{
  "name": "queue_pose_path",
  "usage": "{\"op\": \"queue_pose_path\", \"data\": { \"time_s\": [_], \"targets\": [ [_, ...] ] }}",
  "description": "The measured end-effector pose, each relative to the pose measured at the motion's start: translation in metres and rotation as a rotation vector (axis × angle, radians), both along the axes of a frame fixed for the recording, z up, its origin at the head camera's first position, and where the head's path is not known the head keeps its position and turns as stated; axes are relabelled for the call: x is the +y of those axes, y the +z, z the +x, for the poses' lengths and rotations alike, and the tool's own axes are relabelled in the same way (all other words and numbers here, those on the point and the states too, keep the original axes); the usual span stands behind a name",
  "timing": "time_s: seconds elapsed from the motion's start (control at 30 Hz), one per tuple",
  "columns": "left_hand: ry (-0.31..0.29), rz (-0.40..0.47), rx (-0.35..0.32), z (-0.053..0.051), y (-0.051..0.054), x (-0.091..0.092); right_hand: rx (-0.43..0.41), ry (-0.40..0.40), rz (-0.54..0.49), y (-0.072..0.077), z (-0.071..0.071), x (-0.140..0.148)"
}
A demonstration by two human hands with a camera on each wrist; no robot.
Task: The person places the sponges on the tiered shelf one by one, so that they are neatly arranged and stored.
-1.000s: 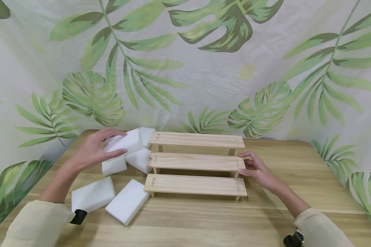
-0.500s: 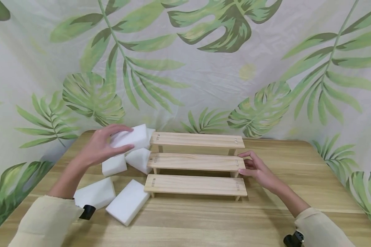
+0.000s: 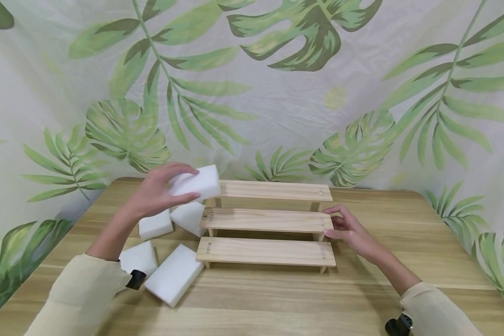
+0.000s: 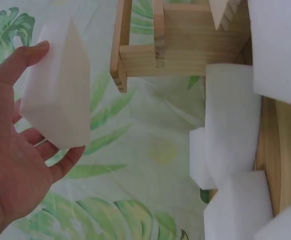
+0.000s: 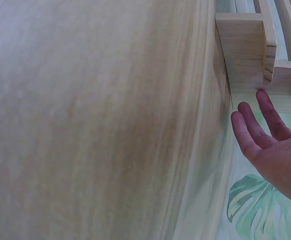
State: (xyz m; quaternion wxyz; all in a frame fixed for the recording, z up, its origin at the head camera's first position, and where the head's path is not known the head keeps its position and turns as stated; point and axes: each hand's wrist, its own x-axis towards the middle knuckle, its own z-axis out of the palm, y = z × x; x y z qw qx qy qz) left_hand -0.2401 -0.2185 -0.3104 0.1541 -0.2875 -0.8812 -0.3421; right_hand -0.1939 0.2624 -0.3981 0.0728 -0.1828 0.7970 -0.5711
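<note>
In my left hand (image 3: 157,191) I grip a white sponge block (image 3: 201,182), thumb on one side and fingers on the other. It is held up in the air and, in the head view, covers the left end of the top board of a three-tier wooden stand (image 3: 264,219). The left wrist view shows a gap between the sponge (image 4: 60,95) and the stand (image 4: 185,45). My right hand (image 3: 353,233) holds the right end of the middle board between thumb and index finger. Its other fingers lie extended beside the stand's side in the right wrist view.
Several more white sponges lie left of the stand, among them one near the front (image 3: 174,275), one partly behind my left sleeve (image 3: 140,256) and one against the stand (image 3: 189,218). The wooden table (image 3: 277,303) ends at a leaf-patterned cloth (image 3: 277,93).
My left hand has carried the sponge right and slightly up, from above the other sponges to the top board's left end. My right hand and the stand have stayed put.
</note>
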Motion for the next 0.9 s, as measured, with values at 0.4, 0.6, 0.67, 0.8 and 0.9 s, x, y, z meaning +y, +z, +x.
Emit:
{"op": "queue_pose_path", "data": {
  "time_s": [0.4, 0.6, 0.67, 0.8, 0.9],
  "targets": [
    [-0.047, 0.007, -0.046, -0.008, 0.003, 0.027, 0.002, -0.003, -0.002, -0.001, -0.001, 0.0],
    [-0.072, 0.015, -0.064, -0.012, 0.003, 0.038, 0.003, -0.005, 0.001, -0.001, 0.0, 0.0],
    [-0.075, 0.012, -0.067, -0.014, 0.002, 0.042, 0.002, -0.006, 0.001, 0.0, 0.0, 0.0],
    [-0.08, 0.004, -0.065, -0.017, 0.002, 0.048, -0.002, -0.007, 0.004, 0.0, 0.0, 0.0],
    [-0.087, -0.006, -0.061, -0.02, 0.001, 0.052, -0.002, -0.008, 0.008, 0.0, 0.0, 0.0]
  ]
}}
